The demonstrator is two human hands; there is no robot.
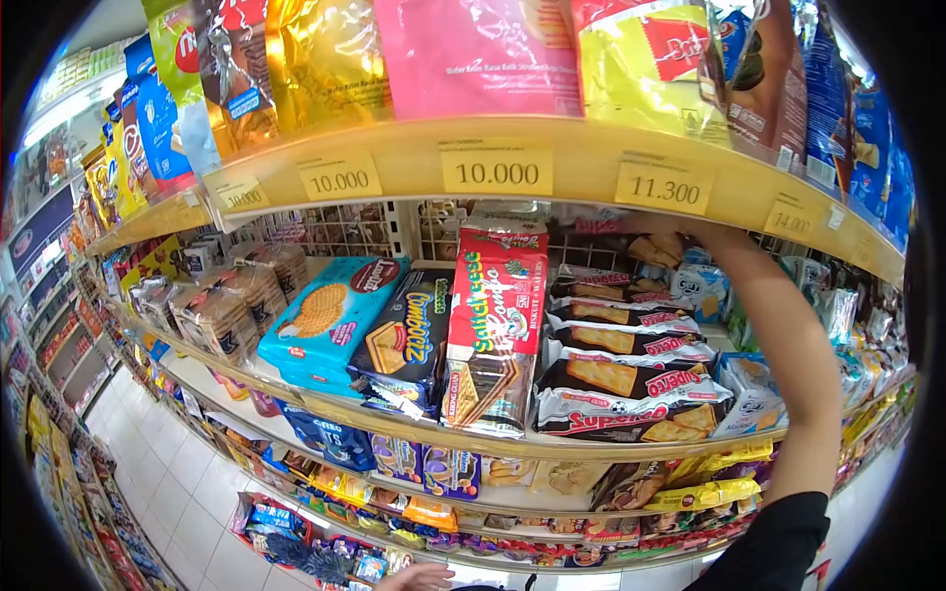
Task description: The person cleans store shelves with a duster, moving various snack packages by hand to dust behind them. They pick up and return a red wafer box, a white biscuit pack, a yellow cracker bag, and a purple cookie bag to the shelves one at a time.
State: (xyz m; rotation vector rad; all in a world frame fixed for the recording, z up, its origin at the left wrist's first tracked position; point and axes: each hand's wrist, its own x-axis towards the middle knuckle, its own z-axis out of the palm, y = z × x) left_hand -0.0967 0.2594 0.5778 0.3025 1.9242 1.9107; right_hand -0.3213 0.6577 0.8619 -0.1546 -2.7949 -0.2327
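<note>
My right hand (680,225) reaches in under the upper shelf, at the back of the middle shelf. Its fingers are mostly lost in shadow and behind the shelf edge. Against it is a blurred biscuit pack (596,225); whether the fingers grip it I cannot make out. Below, black-and-white Superco biscuit packs (631,404) lie stacked in a row from back to front. Low at the bottom edge, my left hand (419,577) shows only partly, fingers stretched out, with nothing seen in it. A blue feather duster (305,561) is beside it, over a red basket (239,517).
Left of the Superco row stand a red Salut Cheese Combo pack (498,330), a dark Combooiz pack (406,340) and a turquoise biscuit pack (330,320). Overhead runs the upper shelf's yellow price-tag edge (394,158). A tiled aisle (158,483) lies at left.
</note>
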